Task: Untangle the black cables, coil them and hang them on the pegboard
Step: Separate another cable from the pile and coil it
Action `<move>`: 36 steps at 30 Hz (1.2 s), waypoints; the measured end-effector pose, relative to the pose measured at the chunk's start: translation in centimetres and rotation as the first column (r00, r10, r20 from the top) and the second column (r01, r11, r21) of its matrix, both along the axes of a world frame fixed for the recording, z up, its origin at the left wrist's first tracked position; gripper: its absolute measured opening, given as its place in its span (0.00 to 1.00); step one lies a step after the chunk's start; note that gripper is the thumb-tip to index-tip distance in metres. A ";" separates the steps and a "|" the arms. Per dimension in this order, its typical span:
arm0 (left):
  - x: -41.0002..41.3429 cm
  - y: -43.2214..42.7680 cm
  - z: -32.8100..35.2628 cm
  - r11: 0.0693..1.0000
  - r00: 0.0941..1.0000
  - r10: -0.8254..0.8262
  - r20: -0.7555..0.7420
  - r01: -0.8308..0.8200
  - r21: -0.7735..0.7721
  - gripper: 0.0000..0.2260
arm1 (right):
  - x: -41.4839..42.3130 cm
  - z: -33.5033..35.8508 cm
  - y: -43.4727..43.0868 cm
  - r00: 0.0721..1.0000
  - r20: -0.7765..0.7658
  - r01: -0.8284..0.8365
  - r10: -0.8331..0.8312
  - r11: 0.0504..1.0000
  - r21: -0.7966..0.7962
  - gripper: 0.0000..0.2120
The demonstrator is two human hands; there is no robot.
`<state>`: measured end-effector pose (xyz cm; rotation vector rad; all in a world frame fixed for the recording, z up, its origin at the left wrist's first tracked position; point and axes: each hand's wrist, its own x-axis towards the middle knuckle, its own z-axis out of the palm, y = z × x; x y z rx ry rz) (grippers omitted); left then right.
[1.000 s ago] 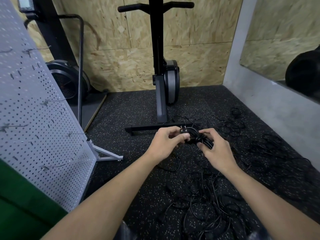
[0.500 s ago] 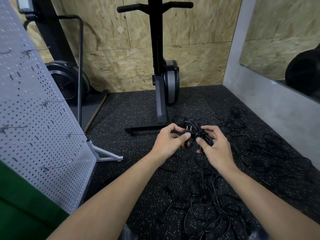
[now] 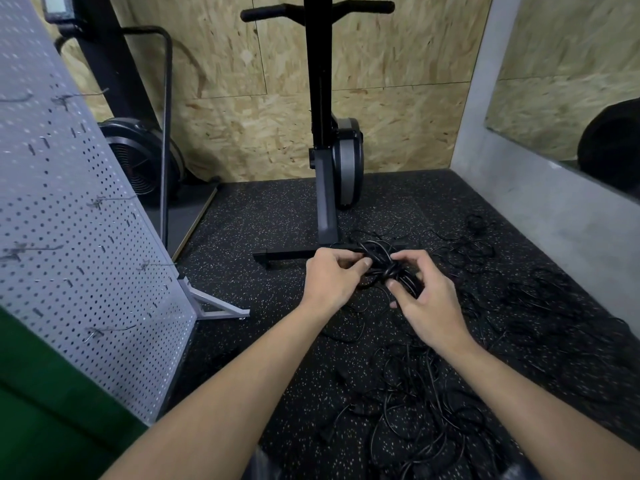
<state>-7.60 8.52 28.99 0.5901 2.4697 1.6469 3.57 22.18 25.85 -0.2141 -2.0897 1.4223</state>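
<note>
A small bundle of coiled black cable (image 3: 381,263) is held in the air between both hands. My left hand (image 3: 332,277) pinches its left side with thumb and fingertips. My right hand (image 3: 424,299) grips its right side, fingers curled round the loops. Below them a large tangle of black cables (image 3: 415,407) lies on the speckled rubber floor, and more cables (image 3: 540,306) spread to the right. The grey pegboard (image 3: 76,237) stands at the left with several wire hooks (image 3: 104,332), all bare.
A black exercise machine (image 3: 329,161) stands straight ahead, its base bar just beyond my hands. A fan-wheel machine (image 3: 138,161) stands behind the pegboard. The pegboard's metal foot (image 3: 214,306) juts onto the floor. A grey wall with a mirror (image 3: 554,202) bounds the right.
Both hands have kept working the bundle at about the same spot. The plug prongs seen earlier are now hidden among the loops, and my right fingers have shifted round the coil.
</note>
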 end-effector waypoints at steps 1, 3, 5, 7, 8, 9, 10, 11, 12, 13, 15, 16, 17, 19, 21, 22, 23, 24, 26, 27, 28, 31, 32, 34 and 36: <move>0.1 -0.1 0.0 1.000 1.000 0.013 -0.028 -0.013 0.004 0.06 | 0.0 0.0 0.0 1.000 0.006 -0.022 0.022 1.000 -0.015 0.19; 0.3 -0.1 0.0 0.998 0.996 0.059 -0.069 -0.058 0.021 0.04 | 0.0 0.0 -0.1 0.999 0.016 -0.049 0.049 0.999 -0.023 0.19; 0.3 -0.2 -0.1 0.995 0.985 0.103 -0.136 -0.101 0.020 0.06 | -0.1 0.0 -0.2 0.998 0.015 -0.054 0.054 0.998 -0.035 0.19; 0.2 -0.4 0.0 0.997 0.982 0.072 -0.172 -0.071 0.015 0.06 | -0.1 0.0 -0.1 0.999 0.009 -0.052 0.052 0.996 -0.071 0.19; 0.2 -0.5 0.0 1.000 0.985 0.020 -0.174 -0.018 0.008 0.04 | -0.1 -0.1 0.1 0.999 0.012 -0.046 0.048 0.995 -0.085 0.19; 0.2 -0.6 0.1 0.999 0.984 -0.043 -0.175 0.041 -0.012 0.05 | -0.1 -0.2 0.3 0.999 0.019 -0.041 0.043 0.995 -0.093 0.19; 0.3 -0.7 0.1 0.995 0.980 -0.101 -0.173 0.096 -0.037 0.08 | -0.2 -0.3 0.6 0.999 0.027 -0.038 0.041 0.995 -0.097 0.19; 0.3 -0.7 0.0 0.990 0.975 -0.139 -0.173 0.130 -0.060 0.12 | -0.2 -0.5 0.9 0.999 0.035 -0.035 0.038 0.995 -0.098 0.21; 0.3 -0.7 0.0 0.988 0.973 -0.148 -0.176 0.138 -0.063 0.13 | -0.1 -0.5 1.1 0.998 0.041 -0.035 0.039 0.995 -0.095 0.23; 0.4 -0.7 -0.1 0.991 0.974 -0.131 -0.184 0.125 -0.048 0.14 | -0.1 -0.6 1.2 0.998 0.045 -0.036 0.039 0.996 -0.079 0.25; 0.4 -0.7 -0.2 0.998 0.980 -0.065 -0.188 0.067 0.006 0.11 | -0.1 -0.6 1.3 0.997 0.053 -0.062 0.064 0.998 -0.022 0.28; 0.3 -0.7 -0.2 0.999 0.982 -0.034 -0.184 0.040 0.032 0.10 | -0.2 -0.6 1.2 0.994 0.065 -0.085 0.084 0.996 0.006 0.27; 0.2 -0.8 -0.3 0.998 0.984 -0.012 -0.178 0.022 0.054 0.08 | -0.3 -0.7 1.2 0.991 0.081 -0.107 0.105 0.994 0.017 0.27; 0.0 -0.9 -0.4 0.997 0.987 0.001 -0.162 0.012 0.080 0.07 | -0.4 -0.9 1.4 0.984 0.113 -0.141 0.140 0.990 0.006 0.26; 0.0 -1.0 -0.6 0.996 0.987 -0.013 -0.163 0.026 0.080 0.07 | -0.4 -1.0 1.5 0.978 0.134 -0.166 0.162 0.986 0.019 0.26; 0.0 -1.0 -0.6 0.996 0.985 -0.015 -0.171 0.030 0.081 0.07 | -0.4 -1.0 1.5 0.975 0.135 -0.180 0.174 0.983 0.030 0.26; 0.0 -1.0 -0.7 0.996 0.984 -0.014 -0.179 0.031 0.089 0.08 | -0.3 -0.9 1.4 0.974 0.131 -0.189 0.182 0.981 0.042 0.26; 0.1 -1.0 -0.8 0.994 0.983 -0.011 -0.182 0.030 0.103 0.08 | -0.3 -0.8 1.4 0.973 0.126 -0.199 0.191 0.979 0.051 0.25; 0.0 -1.1 -0.8 0.992 0.984 -0.004 -0.178 0.027 0.125 0.11 | -0.2 -0.6 1.4 0.971 0.128 -0.211 0.204 0.976 0.048 0.25; -0.1 -1.1 -0.8 0.992 0.984 -0.006 -0.180 0.029 0.126 0.13 | -0.2 -0.5 1.5 0.970 0.128 -0.214 0.208 0.976 0.035 0.25; -0.2 -1.2 -0.7 0.992 0.983 -0.022 -0.182 0.045 0.121 0.16 | -0.1 -0.4 1.6 0.969 0.124 -0.215 0.211 0.976 0.018 0.25; -0.6 -1.4 -0.3 0.984 0.978 -0.130 -0.165 0.147 0.098 0.21 | 0.0 -0.2 2.1 0.972 0.108 -0.206 0.207 0.978 -0.016 0.24; -0.6 -1.5 -0.2 0.981 0.973 -0.166 -0.159 0.180 0.077 0.22 | 0.1 -0.2 2.2 0.973 0.107 -0.205 0.206 0.979 -0.017 0.24; -0.8 -1.7 -0.1 0.972 0.964 -0.222 -0.143 0.230 0.044 0.25 | 0.1 -0.3 2.4 0.972 0.106 -0.210 0.211 0.978 -0.021 0.24; -1.3 -2.0 -0.2 0.964 0.957 -0.262 -0.128 0.266 0.016 0.27 | 0.1 -0.3 2.5 0.969 0.104 -0.221 0.222 0.975 -0.026 0.24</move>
